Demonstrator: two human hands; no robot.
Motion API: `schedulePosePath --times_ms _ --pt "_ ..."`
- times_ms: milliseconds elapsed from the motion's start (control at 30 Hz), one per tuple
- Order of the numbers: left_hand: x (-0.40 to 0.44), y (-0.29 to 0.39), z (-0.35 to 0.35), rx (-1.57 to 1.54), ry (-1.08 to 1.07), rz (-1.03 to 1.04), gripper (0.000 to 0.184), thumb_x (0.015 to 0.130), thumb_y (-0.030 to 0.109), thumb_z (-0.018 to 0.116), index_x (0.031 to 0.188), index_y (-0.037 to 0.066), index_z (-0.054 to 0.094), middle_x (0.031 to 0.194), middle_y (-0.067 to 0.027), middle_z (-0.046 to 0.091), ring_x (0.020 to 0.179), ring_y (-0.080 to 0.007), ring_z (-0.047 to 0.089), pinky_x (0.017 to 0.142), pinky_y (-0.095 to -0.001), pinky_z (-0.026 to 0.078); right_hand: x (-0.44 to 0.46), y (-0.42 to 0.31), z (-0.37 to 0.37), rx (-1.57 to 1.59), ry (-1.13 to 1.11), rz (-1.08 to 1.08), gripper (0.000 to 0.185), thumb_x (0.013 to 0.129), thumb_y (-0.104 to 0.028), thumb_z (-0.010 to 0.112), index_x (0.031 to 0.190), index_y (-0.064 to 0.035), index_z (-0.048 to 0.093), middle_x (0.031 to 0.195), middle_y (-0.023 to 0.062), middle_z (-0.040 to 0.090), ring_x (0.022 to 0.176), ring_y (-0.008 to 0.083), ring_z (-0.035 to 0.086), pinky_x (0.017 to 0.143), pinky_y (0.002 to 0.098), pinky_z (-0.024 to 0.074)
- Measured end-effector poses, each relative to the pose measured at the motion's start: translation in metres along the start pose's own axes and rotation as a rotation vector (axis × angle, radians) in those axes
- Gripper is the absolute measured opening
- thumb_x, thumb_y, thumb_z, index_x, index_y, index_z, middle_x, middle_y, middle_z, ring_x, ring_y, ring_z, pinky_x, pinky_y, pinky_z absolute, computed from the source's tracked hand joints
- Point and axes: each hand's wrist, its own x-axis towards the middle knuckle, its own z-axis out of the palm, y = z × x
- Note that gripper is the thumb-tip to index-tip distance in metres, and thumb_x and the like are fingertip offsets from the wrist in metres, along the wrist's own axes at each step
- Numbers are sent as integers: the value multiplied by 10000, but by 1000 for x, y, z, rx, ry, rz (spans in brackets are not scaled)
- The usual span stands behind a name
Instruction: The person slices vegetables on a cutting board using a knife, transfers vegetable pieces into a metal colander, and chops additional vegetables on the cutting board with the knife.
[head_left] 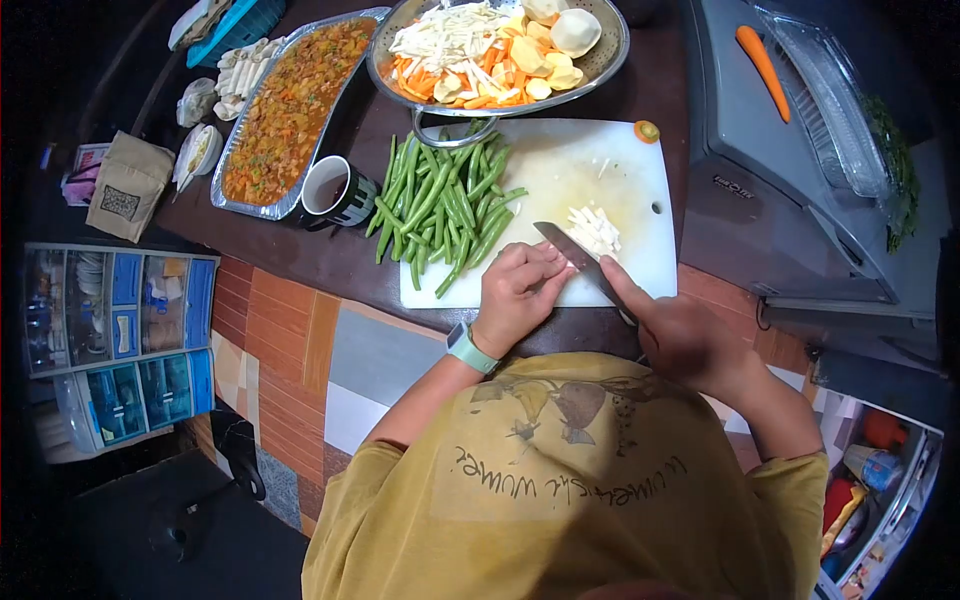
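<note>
My right hand [690, 335] grips a kitchen knife [575, 250], its index finger stretched along the blade's back. The blade slants over the near part of a white cutting board [540, 160]. Against its left side press the curled fingers of my left hand [520, 290], which wears a watch with a pale green band. Whatever those fingers hold is hidden. Just beyond the blade lie small white cut vegetable pieces [596, 230]. A heap of green beans [440, 200] covers the board's left part and spills past its edge.
A metal colander [600, 75] of cut vegetables overlaps the board's far edge. To the left are a mug [335, 190] and a foil tray [225, 200] of stew. A carrot end [647, 131] sits at the far right corner. One carrot [763, 72] lies on the grey appliance [730, 150].
</note>
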Motion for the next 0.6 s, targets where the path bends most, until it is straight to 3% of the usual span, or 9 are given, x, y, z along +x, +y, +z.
schedulePosePath --times_ms 233,400,500,600 --pt "0 -1 0 -1 -8 -2 145 667 22 773 784 16 688 747 -106 625 753 -246 635 673 -316 501 7 7 13 9 11 -22 755 777 65 445 1463 -123 193 649 230 543 581 371 568 585 447 445" --pt "4 0 0 6 2 41 145 670 24 771 790 16 690 771 -113 622 718 -252 620 664 -322 488 34 14 34 85 164 -154 738 772 61 459 1454 -79 211 614 230 531 574 380 559 586 460 431" --pt "4 5 -5 85 -67 -7 138 691 22 767 816 26 711 812 -102 635 736 -198 626 683 -286 529 38 21 35 155 203 -175 718 775 63 447 1446 -73 234 618 236 542 582 399 561 608 469 435" --pt "0 3 -1 -38 -50 -170 145 679 46 778 801 24 702 803 -105 617 688 -207 601 593 -290 496 31 11 16 161 80 -16 698 787 61 429 1443 -91 248 668 255 562 612 410 569 629 473 441"
